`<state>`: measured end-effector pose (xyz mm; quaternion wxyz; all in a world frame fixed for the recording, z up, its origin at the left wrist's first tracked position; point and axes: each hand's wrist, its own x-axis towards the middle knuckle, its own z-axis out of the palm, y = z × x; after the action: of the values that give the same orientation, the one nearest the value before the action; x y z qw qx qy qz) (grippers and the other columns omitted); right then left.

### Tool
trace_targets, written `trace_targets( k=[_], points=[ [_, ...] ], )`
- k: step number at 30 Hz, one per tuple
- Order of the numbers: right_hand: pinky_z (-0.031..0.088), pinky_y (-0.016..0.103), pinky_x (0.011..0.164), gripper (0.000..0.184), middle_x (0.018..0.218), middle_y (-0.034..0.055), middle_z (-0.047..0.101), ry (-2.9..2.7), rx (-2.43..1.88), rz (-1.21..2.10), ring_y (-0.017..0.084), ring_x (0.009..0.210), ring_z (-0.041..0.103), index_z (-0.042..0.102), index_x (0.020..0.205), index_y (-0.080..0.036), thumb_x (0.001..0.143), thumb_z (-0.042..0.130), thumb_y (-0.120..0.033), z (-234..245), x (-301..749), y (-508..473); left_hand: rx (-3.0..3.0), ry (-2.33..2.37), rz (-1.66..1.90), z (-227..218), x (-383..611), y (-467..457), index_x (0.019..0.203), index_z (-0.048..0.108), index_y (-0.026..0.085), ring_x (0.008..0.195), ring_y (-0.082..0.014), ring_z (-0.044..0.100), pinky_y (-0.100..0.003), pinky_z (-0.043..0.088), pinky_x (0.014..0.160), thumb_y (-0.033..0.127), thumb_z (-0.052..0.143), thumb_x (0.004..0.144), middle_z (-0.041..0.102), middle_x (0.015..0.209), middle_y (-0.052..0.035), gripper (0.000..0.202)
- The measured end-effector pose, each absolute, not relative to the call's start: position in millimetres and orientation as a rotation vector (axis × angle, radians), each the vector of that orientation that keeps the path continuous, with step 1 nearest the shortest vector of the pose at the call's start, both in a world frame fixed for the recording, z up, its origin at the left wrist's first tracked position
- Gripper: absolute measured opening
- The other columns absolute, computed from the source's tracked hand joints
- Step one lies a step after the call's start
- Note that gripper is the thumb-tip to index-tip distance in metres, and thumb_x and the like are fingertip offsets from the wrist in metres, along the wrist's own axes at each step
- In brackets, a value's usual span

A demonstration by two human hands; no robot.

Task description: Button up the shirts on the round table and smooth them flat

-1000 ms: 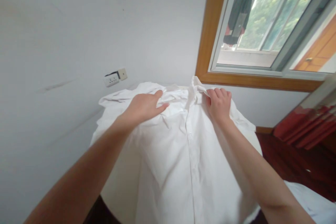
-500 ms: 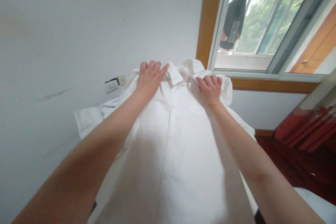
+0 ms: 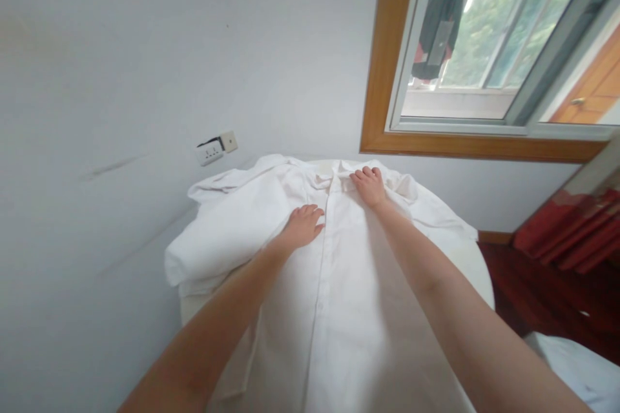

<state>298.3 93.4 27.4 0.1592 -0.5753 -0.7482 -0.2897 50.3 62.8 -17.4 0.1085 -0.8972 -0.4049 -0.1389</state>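
A white button-up shirt [image 3: 349,284] lies front side up on a round white table [image 3: 479,271], its collar at the far end and its button strip running towards me. My left hand [image 3: 304,226] rests on the chest just left of the buttons, fingers spread and stretched out, gripping nothing. Beside the collar, my right hand [image 3: 369,187] has its fingers curled over the cloth, closed on the shirt. The left sleeve side is spread out in folds near the wall. Cloth under my forearms is partly hidden.
A pale wall [image 3: 121,77] with a power socket [image 3: 210,152] stands right behind the table. To the right are a wood-framed window [image 3: 378,77] and a red curtain [image 3: 571,226] above a dark floor [image 3: 508,277]. Some white cloth [image 3: 576,368] shows at the lower right.
The shirt's collar end, which was raised, now lies lower on the table. My left hand has let go of the shoulder and moved down onto the chest; my right hand stays near the collar.
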Motion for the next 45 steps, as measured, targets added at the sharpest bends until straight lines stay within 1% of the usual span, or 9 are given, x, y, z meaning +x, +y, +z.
trace_targets(
  k=[5,8,12,15,18,20,24,31,45],
  points=[
    [0.021,0.042,0.097,0.032,0.108,0.0134,0.062,-2.087,-1.763,-0.594,0.026,0.117,0.04,0.059,0.115,-0.016,0.092,0.037,-0.014,16,265,82,-2.566,-1.344,-0.526,-42,54,54,0.119,0.054,0.023,0.118,-0.0244,0.046,-0.04,0.037,0.097,0.035,0.042,0.091,0.054,0.126,-0.0099,0.033],
    [0.021,0.043,0.101,0.027,0.123,0.0132,0.055,-2.077,-1.679,-0.549,0.027,0.125,0.034,0.061,0.109,-0.017,0.091,0.041,-0.018,10,238,58,-2.501,-1.446,-0.549,-47,64,47,0.123,0.053,0.023,0.122,-0.0267,0.043,-0.047,0.033,0.102,0.035,0.04,0.091,0.052,0.131,-0.0114,0.037],
    [0.039,0.033,0.082,0.022,0.101,0.0122,0.063,-2.069,-1.878,-0.065,0.023,0.098,0.056,0.061,0.102,-0.015,0.088,0.05,-0.028,3,217,29,-2.455,-1.647,-0.519,-52,78,35,0.131,0.048,0.026,0.13,-0.0297,0.034,-0.057,0.023,0.106,0.035,0.035,0.091,0.043,0.141,-0.0116,0.043],
    [0.041,0.028,0.073,0.028,0.095,0.0123,0.065,-2.014,-1.954,0.223,0.02,0.087,0.06,0.058,0.103,-0.012,0.085,0.054,-0.033,-6,217,17,-2.483,-1.807,-0.431,-52,85,27,0.137,0.041,0.026,0.135,-0.0323,0.028,-0.061,0.019,0.106,0.037,0.03,0.092,0.035,0.147,-0.0119,0.048],
    [0.041,0.026,0.072,0.029,0.095,0.0125,0.064,-1.943,-1.936,0.27,0.019,0.085,0.06,0.058,0.102,-0.011,0.082,0.057,-0.032,-13,219,7,-2.548,-1.891,-0.339,-41,86,25,0.14,0.037,0.027,0.137,-0.0344,0.023,-0.064,0.019,0.105,0.038,0.029,0.092,0.029,0.15,-0.0131,0.05],
    [0.042,0.026,0.073,0.03,0.094,0.0123,0.063,-1.907,-1.915,0.246,0.019,0.084,0.059,0.059,0.101,-0.011,0.081,0.059,-0.034,-17,218,1,-2.622,-1.893,-0.263,-29,83,27,0.137,0.041,0.03,0.135,-0.036,0.027,-0.065,0.025,0.101,0.036,0.034,0.09,0.034,0.147,-0.0131,0.048],
    [0.041,0.028,0.078,0.031,0.095,0.0136,0.06,-1.919,-1.88,0.11,0.021,0.089,0.057,0.062,0.096,-0.012,0.077,0.063,-0.036,-20,211,-5,-2.692,-1.842,-0.274,-15,80,36,0.119,0.058,0.035,0.12,-0.0327,0.044,-0.056,0.04,0.092,0.025,0.05,0.082,0.052,0.128,-0.0091,0.039],
    [0.041,0.027,0.072,0.022,0.091,0.0112,0.059,-1.916,-1.868,0.043,0.02,0.082,0.057,0.064,0.09,-0.013,0.079,0.058,-0.031,-23,208,-3,-2.735,-1.481,-0.848,-44,78,50,0.101,0.067,0.021,0.107,-0.0194,0.053,-0.035,0.039,0.099,0.013,0.05,0.079,0.064,0.108,-0.0052,0.029],
    [0.038,0.021,0.063,0.013,0.081,0.0025,0.064,-1.785,-1.726,0.328,0.012,0.068,0.056,0.069,0.079,-0.018,0.078,0.058,-0.026,-26,229,5,-2.789,-1.439,-1.097,-44,75,53,0.091,0.069,0.02,0.096,-0.0191,0.059,-0.035,0.042,0.093,0.029,0.063,0.08,0.068,0.095,-0.0047,0.016]
  ],
)
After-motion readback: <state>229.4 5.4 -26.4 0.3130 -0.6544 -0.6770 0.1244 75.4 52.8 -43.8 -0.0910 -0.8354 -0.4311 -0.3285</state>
